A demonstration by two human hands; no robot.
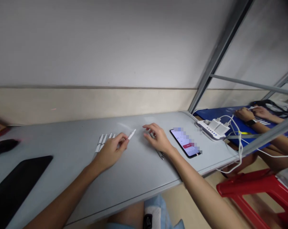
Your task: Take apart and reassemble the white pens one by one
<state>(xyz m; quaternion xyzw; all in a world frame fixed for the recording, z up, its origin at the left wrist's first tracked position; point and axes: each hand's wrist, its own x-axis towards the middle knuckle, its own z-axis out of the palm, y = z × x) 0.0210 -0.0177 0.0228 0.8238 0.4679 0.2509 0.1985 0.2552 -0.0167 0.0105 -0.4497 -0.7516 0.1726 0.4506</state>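
White pen (131, 134) pinched in left hand (110, 152); right hand (158, 139) spread flat beside phone (185, 142) near table (134, 171) edge.

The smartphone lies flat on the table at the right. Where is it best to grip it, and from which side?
Probably by its two long edges, near the middle, coming from above: the smartphone lies flat, screen up, so only the thin edges offer a hold. The right hand lies just beside it.

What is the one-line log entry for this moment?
left hand: holds white pen | right hand: rests on gray pen | nearby: pen row, phone, power strip
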